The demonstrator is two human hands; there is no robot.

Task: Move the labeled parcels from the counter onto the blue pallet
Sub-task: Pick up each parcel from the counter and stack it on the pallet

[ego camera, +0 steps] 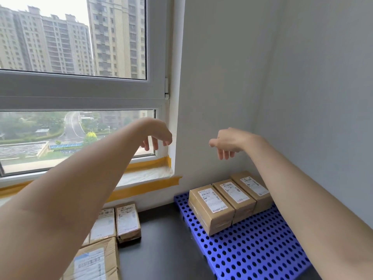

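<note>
Three brown labeled parcels stand side by side at the back of the blue pallet: a near one, a middle one and a far one. More labeled parcels lie on the dark counter at lower left, among them a small one and a large one. My left hand hangs in the air in front of the window, fingers loosely drooping, holding nothing. My right hand hovers high above the pallet parcels, fingers relaxed and empty.
A window with a sill edged in yellow tape runs behind the counter. White walls close in the corner behind and to the right of the pallet. My left forearm hides part of the counter parcels.
</note>
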